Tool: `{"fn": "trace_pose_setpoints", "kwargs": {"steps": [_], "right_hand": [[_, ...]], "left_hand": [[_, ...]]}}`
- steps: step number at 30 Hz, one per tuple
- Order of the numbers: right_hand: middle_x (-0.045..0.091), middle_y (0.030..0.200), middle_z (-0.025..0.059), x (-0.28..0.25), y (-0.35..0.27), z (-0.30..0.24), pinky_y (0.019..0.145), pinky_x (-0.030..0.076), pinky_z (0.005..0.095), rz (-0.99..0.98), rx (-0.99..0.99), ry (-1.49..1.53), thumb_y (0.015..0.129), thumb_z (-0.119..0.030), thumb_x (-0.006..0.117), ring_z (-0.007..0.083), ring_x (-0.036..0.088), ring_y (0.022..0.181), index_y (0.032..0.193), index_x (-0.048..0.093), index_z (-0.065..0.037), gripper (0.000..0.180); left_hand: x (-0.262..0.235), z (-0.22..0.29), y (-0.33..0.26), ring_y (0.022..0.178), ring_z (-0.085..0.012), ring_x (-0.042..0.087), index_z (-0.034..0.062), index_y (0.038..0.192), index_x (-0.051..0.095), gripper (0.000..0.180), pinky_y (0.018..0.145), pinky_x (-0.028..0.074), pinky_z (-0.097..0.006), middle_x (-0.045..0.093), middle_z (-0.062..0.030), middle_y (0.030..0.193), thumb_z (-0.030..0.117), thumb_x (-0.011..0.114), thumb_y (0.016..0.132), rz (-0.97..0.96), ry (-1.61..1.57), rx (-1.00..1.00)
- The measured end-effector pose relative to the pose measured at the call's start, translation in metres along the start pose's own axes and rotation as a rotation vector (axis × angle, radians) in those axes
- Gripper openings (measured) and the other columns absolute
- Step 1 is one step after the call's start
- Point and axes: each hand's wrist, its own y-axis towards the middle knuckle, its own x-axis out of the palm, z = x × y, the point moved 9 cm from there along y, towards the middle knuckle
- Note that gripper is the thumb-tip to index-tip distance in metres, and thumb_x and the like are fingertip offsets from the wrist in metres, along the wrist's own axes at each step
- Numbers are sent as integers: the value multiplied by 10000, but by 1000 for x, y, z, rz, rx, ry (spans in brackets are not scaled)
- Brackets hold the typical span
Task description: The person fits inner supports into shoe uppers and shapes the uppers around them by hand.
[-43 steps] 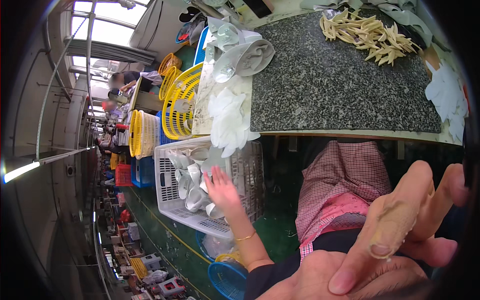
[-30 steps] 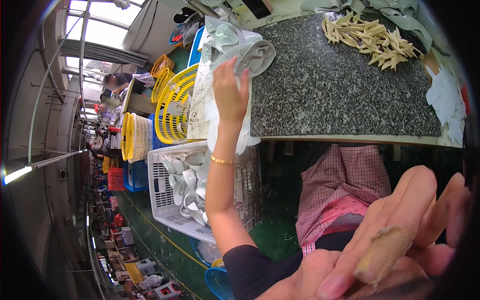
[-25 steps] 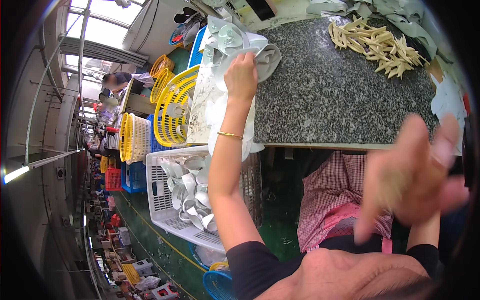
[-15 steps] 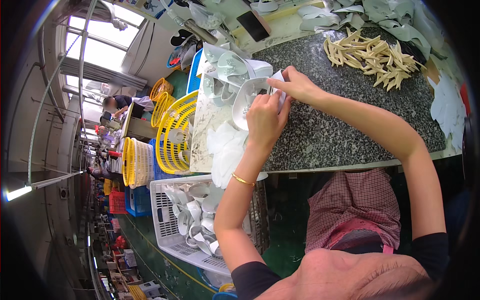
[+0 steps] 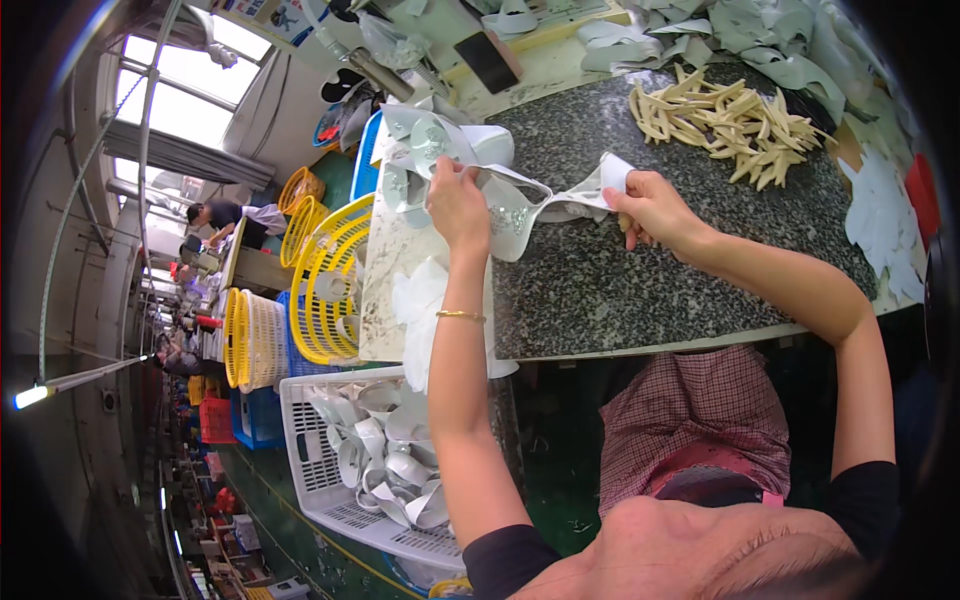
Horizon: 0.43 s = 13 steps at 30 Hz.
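A white shoe upper [image 5: 515,228] with a glittery patch stretches between my two hands above the left part of the dark speckled stone slab [image 5: 640,290]. My left hand [image 5: 460,207] pinches its left side, close to a cluster of similar white uppers [image 5: 415,140] at the table's left edge. My right hand [image 5: 650,208] is closed on the upper's other end, a narrower white strap-like part that rises past the fingers. Where the two parts meet, the piece narrows and looks twisted.
Beige curved strips [image 5: 735,125] lie heaped at the slab's far right. A dark phone [image 5: 488,62] rests at the back. White flat pieces [image 5: 420,305] overhang the left table edge. Below stands a grey-white basket [image 5: 310,470] of uppers, with a yellow basket [image 5: 310,270] beyond.
My hands were close together on the upper. Now they are apart, left hand further left, right hand further right and nearer, with the piece drawn out between them.
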Motion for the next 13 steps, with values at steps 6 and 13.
{"fn": "trace_pose_setpoints", "kwargs": {"steps": [6,13], "right_hand": [[594,636,57,-37,-45,-3,418,391,244,124,-68,37,986,-283,591,127,585,464,832,546,15,338],[706,845,130,-86,-121,-13,484,527,267,166,-317,22,1000,-171,547,123,592,490,1241,600,37,323]], "left_hand": [[19,31,-4,847,-408,621,10,938,514,150,727,468,-519,646,-182,908,86,631,883,-15,-32,4],[14,-20,19,873,-413,662,36,969,566,219,779,484,-511,689,-213,911,176,691,855,57,-13,-159]]}}
